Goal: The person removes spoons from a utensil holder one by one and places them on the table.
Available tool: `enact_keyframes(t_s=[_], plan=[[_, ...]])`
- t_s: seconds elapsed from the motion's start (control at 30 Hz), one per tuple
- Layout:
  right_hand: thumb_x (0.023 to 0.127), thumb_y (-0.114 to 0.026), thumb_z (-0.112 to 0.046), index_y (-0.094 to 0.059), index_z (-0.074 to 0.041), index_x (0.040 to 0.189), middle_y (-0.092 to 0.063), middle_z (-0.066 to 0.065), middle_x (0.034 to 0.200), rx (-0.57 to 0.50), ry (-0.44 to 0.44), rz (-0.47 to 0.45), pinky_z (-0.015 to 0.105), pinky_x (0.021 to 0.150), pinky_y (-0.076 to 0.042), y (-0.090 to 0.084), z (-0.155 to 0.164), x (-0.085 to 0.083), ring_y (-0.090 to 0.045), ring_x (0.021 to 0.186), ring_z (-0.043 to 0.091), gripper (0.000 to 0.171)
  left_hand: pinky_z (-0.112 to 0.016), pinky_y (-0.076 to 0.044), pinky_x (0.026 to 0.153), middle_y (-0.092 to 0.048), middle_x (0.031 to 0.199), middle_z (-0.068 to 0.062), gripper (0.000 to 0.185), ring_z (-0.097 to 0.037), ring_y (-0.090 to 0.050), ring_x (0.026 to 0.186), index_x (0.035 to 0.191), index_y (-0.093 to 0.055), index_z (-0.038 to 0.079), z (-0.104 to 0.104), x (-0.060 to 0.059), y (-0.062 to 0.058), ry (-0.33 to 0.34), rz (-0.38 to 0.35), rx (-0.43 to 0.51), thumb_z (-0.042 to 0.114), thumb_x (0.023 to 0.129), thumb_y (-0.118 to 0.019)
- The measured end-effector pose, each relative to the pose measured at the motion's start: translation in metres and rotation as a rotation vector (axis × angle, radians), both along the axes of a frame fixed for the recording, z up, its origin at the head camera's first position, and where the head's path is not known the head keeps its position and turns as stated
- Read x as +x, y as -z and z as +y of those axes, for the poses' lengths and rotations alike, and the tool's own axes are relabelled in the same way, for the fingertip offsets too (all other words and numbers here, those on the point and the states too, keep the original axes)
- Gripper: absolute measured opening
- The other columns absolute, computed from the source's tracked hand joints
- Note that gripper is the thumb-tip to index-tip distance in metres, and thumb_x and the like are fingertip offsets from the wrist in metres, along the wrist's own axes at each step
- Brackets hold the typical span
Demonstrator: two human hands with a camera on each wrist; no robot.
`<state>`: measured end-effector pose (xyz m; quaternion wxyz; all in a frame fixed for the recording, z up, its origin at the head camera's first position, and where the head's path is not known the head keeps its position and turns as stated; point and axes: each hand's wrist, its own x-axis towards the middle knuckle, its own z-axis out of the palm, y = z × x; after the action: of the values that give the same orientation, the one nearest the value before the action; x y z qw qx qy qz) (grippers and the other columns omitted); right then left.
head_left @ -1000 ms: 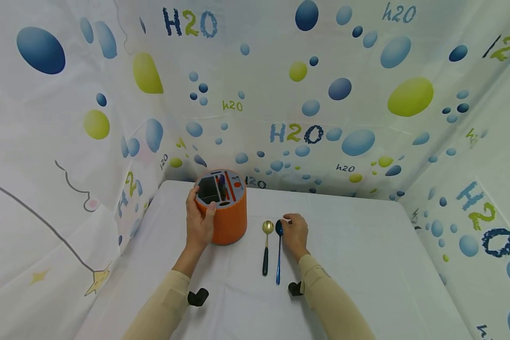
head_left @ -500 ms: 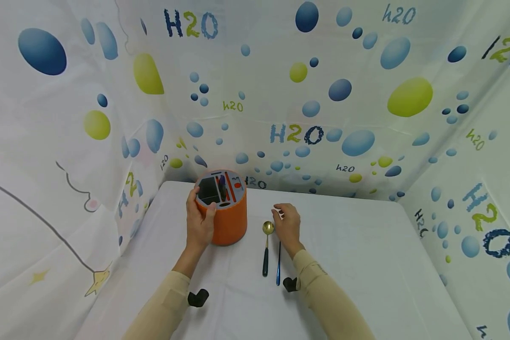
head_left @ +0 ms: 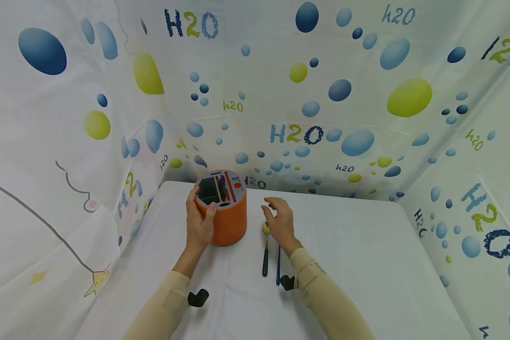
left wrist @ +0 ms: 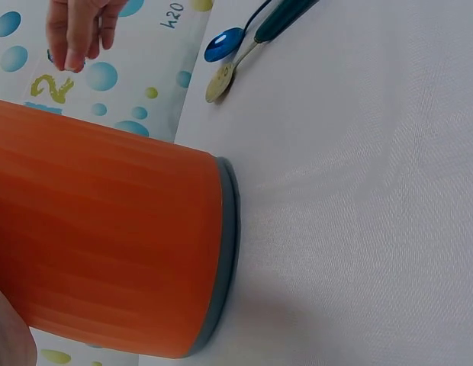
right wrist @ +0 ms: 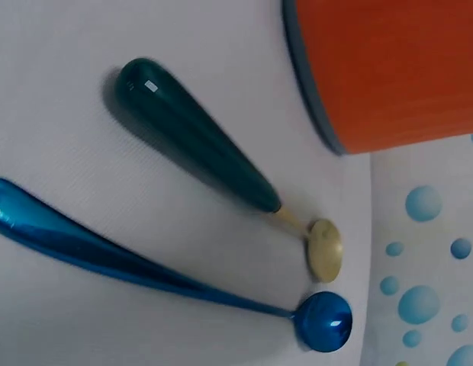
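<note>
Head view, left hand [head_left: 200,229]: curved round the left side of the orange container [head_left: 230,226], thumb at its near rim, the fingers partly hidden behind it.
Head view, orange container: upright on the white table [head_left: 352,255], toward the far left; its grey top [head_left: 240,194] has compartments, red strips and a dark item too small to name.
Head view, right hand [head_left: 280,224]: raised over the spoon bowls, holding nothing; fingers bent, thumb and fingertips slightly apart.
Head view, gold spoon [head_left: 265,255]: dark handle toward the person, bowl partly covered by the right hand.
Head view, blue spoon [head_left: 278,269]: just right of the gold spoon, bowl hidden by the right hand.
Head view, arms: 2 beige sleeves [head_left: 163,302], with a black piece [head_left: 198,298] near each wrist.
Head view, backdrop: a white sheet [head_left: 263,71] printed with bubbles and "H2O".
Left wrist view, orange container: fills the left side, grey base toward the tabletop; a bit of the left hand shows at the edge, too little to tell its fingers.
Left wrist view, right hand: at upper left, fingers hanging close together.
Right wrist view, 2 spoons: lying on the table, bowls just beside each other; the gold spoon is nearer the orange container, apart from it.
</note>
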<state>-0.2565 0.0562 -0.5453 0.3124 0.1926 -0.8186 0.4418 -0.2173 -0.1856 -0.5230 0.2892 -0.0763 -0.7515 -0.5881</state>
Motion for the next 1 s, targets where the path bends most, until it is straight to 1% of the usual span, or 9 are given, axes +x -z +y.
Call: enact_keyframes(t_s=[0.17, 0.3, 0.33, 0.43, 0.57, 0.63, 0.7, 0.87, 1.0], plan=[[0.093, -0.077, -0.006, -0.075, 0.0, 0.114, -0.075, 0.014, 0.112, -0.002, -0.035, 0.05, 0.042, 0.085, -0.06, -0.013, -0.007, 0.001, -0.069, 0.097, 0.029, 0.023, -0.011, -0.035, 0.11, -0.037, 0.157, -0.027, 0.064, -0.045, -0.044, 0.138, 0.156, -0.027, -0.002, 0.004, 0.015, -0.021, 0.022, -0.002, -0.001, 0.013, 0.102, -0.058], [0.094, -0.075, -0.006, -0.074, -0.001, 0.116, -0.075, 0.014, 0.113, 0.009, -0.059, 0.088, 0.04, 0.088, -0.06, -0.021, -0.012, 0.001, -0.069, 0.101, 0.028, 0.023, -0.01, -0.035, 0.109, -0.037, 0.157, -0.027, 0.063, -0.045, -0.044, 0.138, 0.156, -0.028, -0.002, 0.004, 0.017, -0.024, 0.025, -0.006, -0.001, 0.013, 0.102, -0.057], [0.094, -0.075, -0.005, -0.074, -0.001, 0.116, -0.075, 0.013, 0.113, 0.012, -0.065, 0.102, 0.039, 0.088, -0.06, -0.024, -0.013, 0.001, -0.069, 0.101, 0.028, 0.022, -0.01, -0.035, 0.109, -0.037, 0.157, -0.027, 0.063, -0.045, -0.044, 0.138, 0.155, -0.028, -0.002, 0.004, 0.016, -0.024, 0.025, -0.006, 0.0, 0.013, 0.102, -0.057], [0.095, -0.074, -0.005, -0.074, -0.001, 0.116, -0.074, 0.013, 0.114, 0.019, -0.082, 0.128, 0.039, 0.089, -0.059, -0.032, -0.018, 0.004, -0.068, 0.101, 0.027, 0.022, -0.012, -0.034, 0.11, -0.037, 0.159, -0.023, 0.065, -0.041, -0.044, 0.14, 0.158, -0.027, 0.004, 0.0, 0.006, -0.008, 0.014, -0.008, 0.0, 0.014, 0.102, -0.058], [0.095, -0.073, -0.005, -0.074, 0.0, 0.117, -0.073, 0.014, 0.115, 0.016, -0.112, 0.145, 0.038, 0.091, -0.059, -0.046, -0.025, 0.008, -0.068, 0.104, 0.028, 0.022, -0.024, -0.039, 0.114, -0.037, 0.162, -0.013, 0.067, -0.034, -0.045, 0.14, 0.16, -0.026, 0.015, -0.005, -0.007, 0.012, 0.0, -0.015, -0.013, 0.019, 0.102, -0.06], [0.095, -0.073, -0.004, -0.074, 0.0, 0.117, -0.073, 0.013, 0.116, 0.017, -0.129, 0.161, 0.038, 0.094, -0.058, -0.052, -0.029, 0.008, -0.068, 0.108, 0.028, 0.023, -0.03, -0.041, 0.115, -0.037, 0.161, -0.01, 0.067, -0.032, -0.046, 0.139, 0.16, -0.026, 0.017, -0.006, -0.007, 0.013, 0.002, -0.012, -0.018, 0.021, 0.102, -0.06], [0.094, -0.073, -0.002, -0.074, 0.001, 0.118, -0.073, 0.013, 0.117, 0.022, -0.142, 0.187, 0.038, 0.097, -0.058, -0.058, -0.033, 0.007, -0.067, 0.111, 0.028, 0.023, -0.033, -0.042, 0.115, -0.038, 0.161, -0.008, 0.067, -0.03, -0.046, 0.139, 0.16, -0.026, 0.019, -0.006, -0.008, 0.014, 0.008, -0.007, -0.022, 0.023, 0.103, -0.059], [0.094, -0.072, 0.002, -0.074, 0.003, 0.118, -0.071, 0.013, 0.119, 0.034, -0.179, 0.223, 0.037, 0.1, -0.056, -0.073, -0.041, 0.007, -0.066, 0.115, 0.027, 0.024, -0.026, -0.039, 0.115, -0.038, 0.161, -0.003, 0.066, -0.022, -0.045, 0.139, 0.16, -0.026, 0.021, -0.007, -0.007, 0.014, 0.006, -0.009, -0.027, 0.028, 0.103, -0.058], [0.094, -0.071, 0.002, -0.074, 0.002, 0.118, -0.071, 0.012, 0.119, 0.068, -0.212, 0.228, 0.035, 0.101, -0.056, -0.081, -0.049, 0.009, -0.066, 0.116, 0.027, 0.024, -0.026, -0.039, 0.115, -0.038, 0.161, -0.002, 0.066, -0.02, -0.045, 0.139, 0.16, -0.026, 0.02, -0.007, -0.007, 0.014, -0.006, -0.012, -0.034, 0.03, 0.103, -0.058]])
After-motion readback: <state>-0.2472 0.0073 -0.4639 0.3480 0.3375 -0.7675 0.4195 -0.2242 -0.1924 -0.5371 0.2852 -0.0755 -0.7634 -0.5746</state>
